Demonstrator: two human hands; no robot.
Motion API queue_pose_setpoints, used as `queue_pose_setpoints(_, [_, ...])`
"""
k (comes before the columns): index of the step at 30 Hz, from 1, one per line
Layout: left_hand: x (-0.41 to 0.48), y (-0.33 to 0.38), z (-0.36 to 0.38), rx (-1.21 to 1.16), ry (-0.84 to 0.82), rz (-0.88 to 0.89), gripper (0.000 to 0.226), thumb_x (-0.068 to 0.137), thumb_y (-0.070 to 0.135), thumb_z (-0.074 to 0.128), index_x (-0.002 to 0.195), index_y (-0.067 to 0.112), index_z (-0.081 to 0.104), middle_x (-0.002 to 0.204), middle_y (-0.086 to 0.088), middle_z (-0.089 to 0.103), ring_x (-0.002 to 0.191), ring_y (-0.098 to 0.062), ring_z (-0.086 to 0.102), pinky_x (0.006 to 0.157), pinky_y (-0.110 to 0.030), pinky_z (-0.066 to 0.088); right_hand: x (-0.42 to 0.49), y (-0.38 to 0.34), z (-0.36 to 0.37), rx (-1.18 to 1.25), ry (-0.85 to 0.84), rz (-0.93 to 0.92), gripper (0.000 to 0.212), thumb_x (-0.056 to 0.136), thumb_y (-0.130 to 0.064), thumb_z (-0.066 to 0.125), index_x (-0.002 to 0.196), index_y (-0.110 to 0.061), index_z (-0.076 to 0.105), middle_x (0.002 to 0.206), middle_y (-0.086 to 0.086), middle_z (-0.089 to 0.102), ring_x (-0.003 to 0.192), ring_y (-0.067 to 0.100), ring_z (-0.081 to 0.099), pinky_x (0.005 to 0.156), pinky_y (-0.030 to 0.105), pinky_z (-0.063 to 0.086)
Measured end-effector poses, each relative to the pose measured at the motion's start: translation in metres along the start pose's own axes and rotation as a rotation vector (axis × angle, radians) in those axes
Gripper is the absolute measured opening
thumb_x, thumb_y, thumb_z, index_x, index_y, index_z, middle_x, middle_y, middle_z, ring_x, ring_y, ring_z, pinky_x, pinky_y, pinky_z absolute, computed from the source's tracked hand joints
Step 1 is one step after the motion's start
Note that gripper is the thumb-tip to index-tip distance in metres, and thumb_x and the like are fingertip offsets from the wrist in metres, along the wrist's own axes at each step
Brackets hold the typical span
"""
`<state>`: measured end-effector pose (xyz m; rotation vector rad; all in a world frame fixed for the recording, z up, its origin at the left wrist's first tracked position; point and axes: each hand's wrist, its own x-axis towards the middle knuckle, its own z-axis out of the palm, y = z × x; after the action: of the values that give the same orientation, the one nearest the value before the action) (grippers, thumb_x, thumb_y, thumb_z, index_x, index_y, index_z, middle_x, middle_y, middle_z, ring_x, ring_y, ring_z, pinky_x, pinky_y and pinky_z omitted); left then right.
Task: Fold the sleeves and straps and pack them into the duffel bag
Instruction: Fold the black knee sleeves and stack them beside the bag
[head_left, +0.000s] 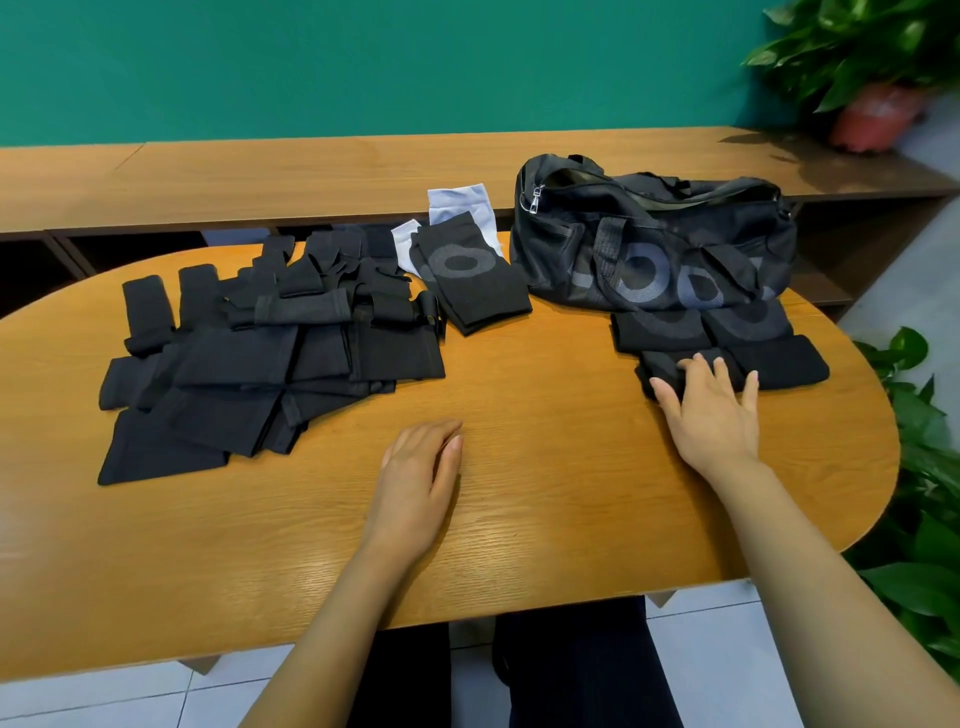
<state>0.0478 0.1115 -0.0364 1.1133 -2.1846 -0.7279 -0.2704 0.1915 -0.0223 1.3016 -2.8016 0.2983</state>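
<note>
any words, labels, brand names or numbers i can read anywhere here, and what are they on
No text can be read in this view.
duffel bag: no brand or label shows; the grey rings at its side are a pattern, not letters.
black sleeve at mid-table: a grey ring, pattern only.
plant pot: pale marks, too blurred to read.
</note>
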Motion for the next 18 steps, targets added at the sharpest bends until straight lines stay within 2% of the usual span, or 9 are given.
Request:
queue_pose_setpoints(9, [0.005, -0.005, 0.003, 0.011, -0.01, -0.016, 0.044, 0.101, 0.041, 0.035, 0.131, 0.02, 0.059, 0.126, 0.009, 0.061, 0.119, -0.006, 0.049, 0.107, -0.037, 0.037, 0.0, -0.008, 0.0, 0.047, 0.061, -0.057, 0.062, 0.1, -0.054, 0.026, 0.144, -0.014, 0.04, 0.158, 0.007, 0.03, 0.151, 0.025, 0.01, 0.121, 0.051, -0.001])
queue_pose_setpoints(14, [0.029, -0.004, -0.006, 0.137, 0.026, 0.022, 0.036, 0.103, 0.034, 0.04, 0.132, 0.021, 0.058, 0.13, 0.007, 0.059, 0.123, -0.009, 0.045, 0.1, -0.027, 0.029, -0.003, -0.043, -0.001, 0.053, 0.102, -0.207, 0.061, 0.099, -0.055, 0.024, 0.144, -0.016, 0.042, 0.157, 0.004, 0.033, 0.15, 0.022, 0.013, 0.122, 0.049, 0.0])
queue_pose_setpoints(16, [0.045, -0.005, -0.01, 0.233, 0.034, 0.028, 0.038, 0.104, 0.034, 0.04, 0.135, 0.021, 0.056, 0.138, 0.004, 0.054, 0.13, -0.012, 0.039, 0.108, -0.031, 0.025, -0.001, -0.061, 0.001, 0.057, 0.084, -0.265, 0.06, 0.1, -0.055, 0.024, 0.144, -0.017, 0.042, 0.157, 0.003, 0.033, 0.15, 0.021, 0.013, 0.122, 0.048, 0.0])
queue_pose_setpoints(18, [0.056, -0.011, -0.008, 0.325, 0.007, -0.003, 0.041, 0.104, 0.036, 0.037, 0.14, 0.021, 0.051, 0.149, 0.002, 0.044, 0.141, -0.015, 0.028, 0.118, -0.037, 0.014, 0.003, -0.08, 0.005, 0.053, 0.051, -0.319, 0.06, 0.1, -0.055, 0.023, 0.144, -0.019, 0.041, 0.158, 0.002, 0.031, 0.15, 0.02, 0.012, 0.122, 0.049, 0.0])
